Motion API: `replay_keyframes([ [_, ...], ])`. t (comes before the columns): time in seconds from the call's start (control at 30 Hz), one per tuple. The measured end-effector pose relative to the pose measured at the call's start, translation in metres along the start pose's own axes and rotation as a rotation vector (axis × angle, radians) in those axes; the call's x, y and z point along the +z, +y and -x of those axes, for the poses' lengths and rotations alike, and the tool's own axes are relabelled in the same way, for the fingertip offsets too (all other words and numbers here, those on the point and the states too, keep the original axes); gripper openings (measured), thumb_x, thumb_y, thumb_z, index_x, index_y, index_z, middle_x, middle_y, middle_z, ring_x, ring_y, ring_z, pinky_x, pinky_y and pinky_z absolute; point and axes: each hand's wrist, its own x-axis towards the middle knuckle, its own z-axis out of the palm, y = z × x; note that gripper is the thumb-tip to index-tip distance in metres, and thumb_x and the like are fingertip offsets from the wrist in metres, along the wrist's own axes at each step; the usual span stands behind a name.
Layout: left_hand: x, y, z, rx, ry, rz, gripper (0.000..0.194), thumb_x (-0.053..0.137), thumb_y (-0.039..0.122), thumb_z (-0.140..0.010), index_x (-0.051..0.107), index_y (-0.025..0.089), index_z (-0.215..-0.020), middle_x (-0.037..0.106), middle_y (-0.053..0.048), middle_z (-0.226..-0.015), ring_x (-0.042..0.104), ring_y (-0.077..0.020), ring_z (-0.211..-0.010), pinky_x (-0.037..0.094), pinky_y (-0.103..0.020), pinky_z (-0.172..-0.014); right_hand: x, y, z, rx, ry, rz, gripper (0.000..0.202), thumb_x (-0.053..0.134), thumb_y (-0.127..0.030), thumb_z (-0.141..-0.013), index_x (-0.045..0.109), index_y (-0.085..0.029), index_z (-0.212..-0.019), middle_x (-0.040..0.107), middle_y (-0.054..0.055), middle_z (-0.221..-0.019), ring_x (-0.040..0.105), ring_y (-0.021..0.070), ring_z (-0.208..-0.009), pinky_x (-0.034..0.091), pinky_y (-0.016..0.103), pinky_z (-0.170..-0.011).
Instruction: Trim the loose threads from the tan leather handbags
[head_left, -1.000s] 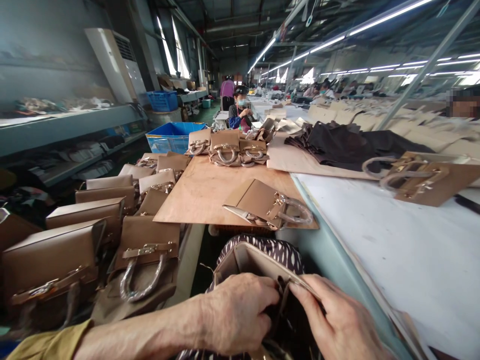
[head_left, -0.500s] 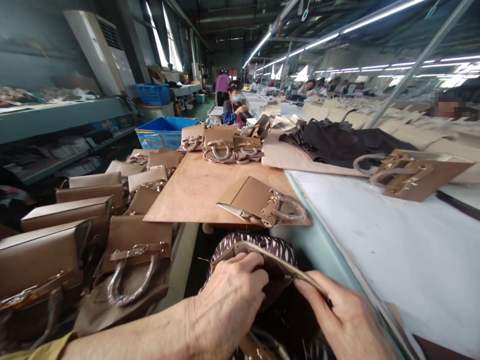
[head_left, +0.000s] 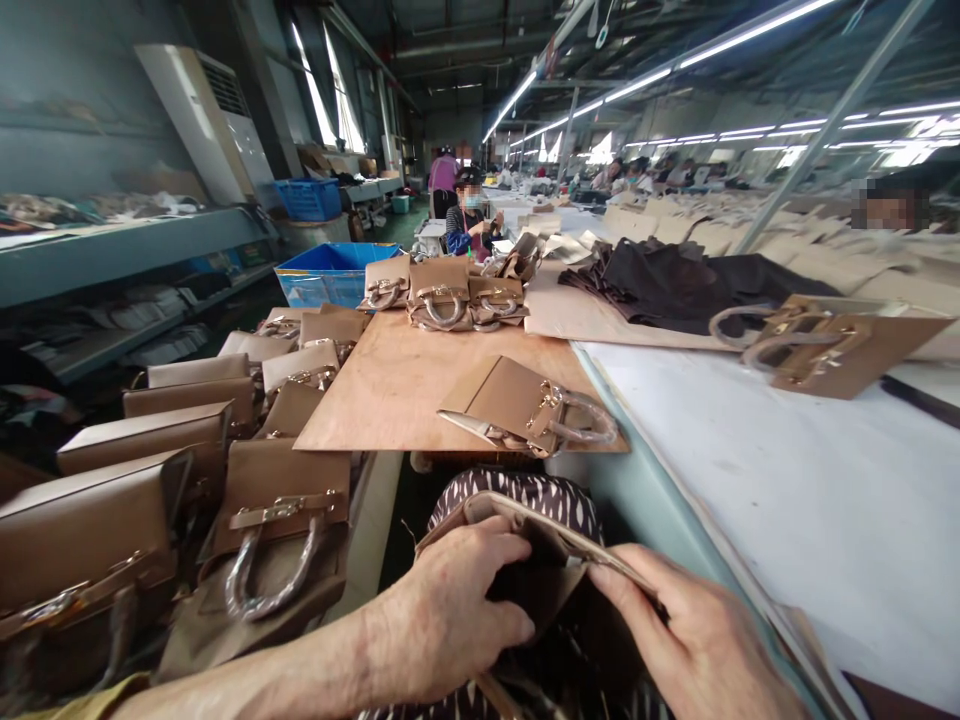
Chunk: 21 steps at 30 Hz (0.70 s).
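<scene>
I was watching the bottom centre of the frame, where both hands worked on one tan handbag (head_left: 525,535) held in the lap over a patterned skirt. The left hand (head_left: 450,620) had its fingers curled closed around the near edge of the bag's mouth, fingertips tucked inside. The right hand (head_left: 690,640) pinched the opposite edge, thumb on top, fingers gripping below. The bag stood pulled open between them, its dark lining showing; I judged the work on this piece to be mid-way, with the inside being handled and the bag not yet set down with the others.

As for the rest of the batch, a finished-looking bag (head_left: 525,405) lay on its side on the plywood board (head_left: 397,385) at centre frame, a cluster of bags (head_left: 450,295) stood at the board's far end, and rows of bags (head_left: 187,440) with wrapped handles filled the left side. I could not tell which of these were done.

The white table (head_left: 787,480) ran along the right, bearing another bag (head_left: 825,345) and dark fabric (head_left: 675,285). A blue bin (head_left: 330,270) sat at upper left centre, shelving along the left wall. A seated person (head_left: 469,215) worked further back under long strip lights.
</scene>
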Motion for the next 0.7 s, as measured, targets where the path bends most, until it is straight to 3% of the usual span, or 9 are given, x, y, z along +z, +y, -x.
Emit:
replay_keyframes([
  [0.17, 0.005, -0.001, -0.001, 0.032, -0.002, -0.066, 0.030, 0.061, 0.020, -0.067, 0.065, 0.024, -0.097, 0.060, 0.002, -0.106, 0.052, -0.0178, -0.098, 0.039, -0.027, -0.090, 0.004, 0.004, 0.003, 0.019, -0.013, 0.005, 0.030, 0.040, -0.037, -0.089, 0.055, -0.025, -0.066, 0.064, -0.005, -0.059, 0.059, 0.0111, -0.053, 0.040, 0.018, -0.046],
  [0.27, 0.004, -0.001, -0.003, 0.021, 0.002, -0.086, 0.020, 0.059, 0.022, -0.069, 0.067, 0.022, -0.087, 0.063, 0.002, -0.096, 0.053, -0.0167, -0.093, 0.041, -0.025, -0.082, 0.005, 0.007, 0.004, 0.044, -0.017, -0.007, 0.033, 0.040, -0.039, -0.089, 0.055, -0.025, -0.065, 0.062, -0.005, -0.058, 0.057, 0.0112, -0.052, 0.040, 0.018, -0.047],
  [0.33, 0.003, -0.002, -0.005, -0.003, -0.041, -0.089, 0.015, 0.054, 0.021, -0.072, 0.068, 0.020, -0.076, 0.064, 0.002, -0.082, 0.055, -0.0148, -0.083, 0.041, -0.023, -0.074, 0.006, 0.008, 0.005, 0.054, -0.023, -0.021, 0.034, 0.040, -0.040, -0.089, 0.054, -0.024, -0.063, 0.060, -0.005, -0.058, 0.056, 0.0110, -0.051, 0.040, 0.018, -0.048],
  [0.43, 0.003, -0.004, -0.012, -0.028, -0.147, -0.096, 0.022, 0.046, 0.016, -0.071, 0.068, 0.017, -0.066, 0.061, 0.002, -0.064, 0.055, -0.0113, -0.066, 0.039, -0.020, -0.060, 0.007, 0.008, 0.005, 0.050, -0.031, -0.045, 0.034, 0.040, -0.041, -0.089, 0.053, -0.024, -0.063, 0.060, -0.005, -0.058, 0.055, 0.0111, -0.051, 0.040, 0.018, -0.048],
  [0.53, 0.002, -0.004, -0.022, -0.147, -0.255, -0.114, 0.021, 0.048, 0.015, -0.066, 0.069, 0.015, -0.064, 0.054, 0.003, -0.053, 0.051, -0.0104, -0.055, 0.033, -0.019, -0.047, 0.010, 0.007, 0.004, 0.037, -0.017, -0.038, 0.035, 0.040, -0.042, -0.089, 0.053, -0.024, -0.062, 0.059, -0.005, -0.056, 0.053, 0.0114, -0.049, 0.039, 0.019, -0.047],
  [0.6, 0.001, -0.003, -0.030, -0.192, -0.280, -0.129, 0.021, 0.049, 0.016, -0.065, 0.070, 0.016, -0.068, 0.056, 0.002, -0.054, 0.053, -0.0112, -0.056, 0.033, -0.018, -0.046, 0.011, 0.007, 0.003, 0.030, -0.004, -0.030, 0.035, 0.040, -0.042, -0.089, 0.052, -0.024, -0.062, 0.058, -0.005, -0.055, 0.052, 0.0114, -0.048, 0.039, 0.019, -0.046],
  [0.7, 0.000, -0.003, -0.036, -0.121, -0.222, -0.197, 0.022, 0.047, 0.015, -0.066, 0.069, 0.017, -0.068, 0.064, 0.001, -0.064, 0.059, -0.0138, -0.067, 0.041, -0.019, -0.059, 0.011, 0.008, 0.001, 0.027, -0.002, -0.032, 0.036, 0.039, -0.043, -0.090, 0.053, -0.024, -0.062, 0.061, -0.004, -0.056, 0.054, 0.0116, -0.049, 0.039, 0.018, -0.044],
])
